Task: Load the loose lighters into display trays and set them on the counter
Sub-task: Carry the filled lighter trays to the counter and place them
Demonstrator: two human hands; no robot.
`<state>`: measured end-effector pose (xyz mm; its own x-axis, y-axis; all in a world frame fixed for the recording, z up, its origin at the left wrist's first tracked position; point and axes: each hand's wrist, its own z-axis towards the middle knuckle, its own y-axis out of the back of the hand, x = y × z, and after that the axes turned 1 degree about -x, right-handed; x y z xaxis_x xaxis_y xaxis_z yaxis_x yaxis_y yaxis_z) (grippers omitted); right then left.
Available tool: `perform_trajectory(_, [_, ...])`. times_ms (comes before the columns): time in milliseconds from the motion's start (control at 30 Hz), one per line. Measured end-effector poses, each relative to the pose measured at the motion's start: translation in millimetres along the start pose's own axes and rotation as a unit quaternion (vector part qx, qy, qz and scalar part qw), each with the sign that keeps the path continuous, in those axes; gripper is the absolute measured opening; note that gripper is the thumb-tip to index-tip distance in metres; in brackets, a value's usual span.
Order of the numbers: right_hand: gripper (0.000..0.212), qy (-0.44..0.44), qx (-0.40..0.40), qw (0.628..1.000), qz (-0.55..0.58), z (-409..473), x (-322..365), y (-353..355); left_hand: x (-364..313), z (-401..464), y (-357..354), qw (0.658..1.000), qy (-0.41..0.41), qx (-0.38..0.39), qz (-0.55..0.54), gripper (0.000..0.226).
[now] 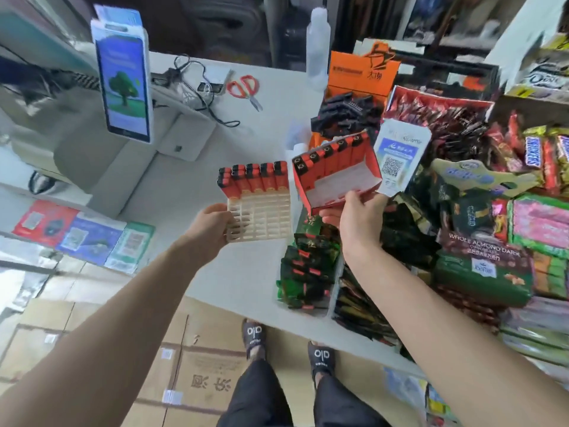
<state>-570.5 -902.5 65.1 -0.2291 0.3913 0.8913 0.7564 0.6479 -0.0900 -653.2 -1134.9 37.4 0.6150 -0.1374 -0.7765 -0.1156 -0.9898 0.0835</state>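
left grip (215, 224) holding tray (261, 217), one lighter row (254, 180) at far edge. right grip (354, 220) holding box (338, 177), just right of tray, above worktop (246, 124). rows roughly parallel.

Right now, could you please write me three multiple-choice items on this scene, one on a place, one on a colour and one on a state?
1. Where are the scissors?
A. on the white counter, beyond the trays
B. on the floor
C. in the right hand

2. What colour are the scissors' handles?
A. blue
B. red
C. green

3. How full is the white grid tray held by the left hand?
A. completely full
B. empty
C. only its far rows hold lighters

Answers:
1 A, they lie on the countertop near the cables.
2 B, both loops are red.
3 C, the near cells are bare, while the right hand holds a red cardboard tray.
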Motion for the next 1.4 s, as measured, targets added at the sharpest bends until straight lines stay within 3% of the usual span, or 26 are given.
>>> perform_trajectory(267, [0.029,-0.001,-0.100,0.994,0.033,23.0,-11.8,-41.3,-9.8,80.2,5.1,0.995,0.014,0.055,0.084,0.027])
perform_trajectory(467, [0.021,0.007,-0.157,0.987,0.045,32.1,-20.1,-52.3,-1.8,115.8,2.6,0.989,0.041,0.056,0.133,0.029])
perform_trajectory(1000, [0.012,0.019,-0.188,0.982,0.023,31.2,-23.1,-51.9,37.5,132.0,-2.0,0.969,0.035,0.052,0.238,0.035])
perform_trajectory(1100, [0.012,0.015,-0.184,0.982,0.026,30.8,-20.7,-50.9,39.4,127.1,-8.9,0.954,0.000,0.045,0.295,0.015])
perform_trajectory(1200, [0.012,0.012,-0.181,0.983,0.027,30.8,-18.6,-49.5,38.6,119.5,-15.4,0.921,-0.049,0.035,0.384,0.031])
perform_trajectory(1400, [0.020,0.008,-0.175,0.984,0.030,29.6,-14.3,-45.8,33.2,118.4,-15.2,0.867,-0.085,0.027,0.490,0.026])
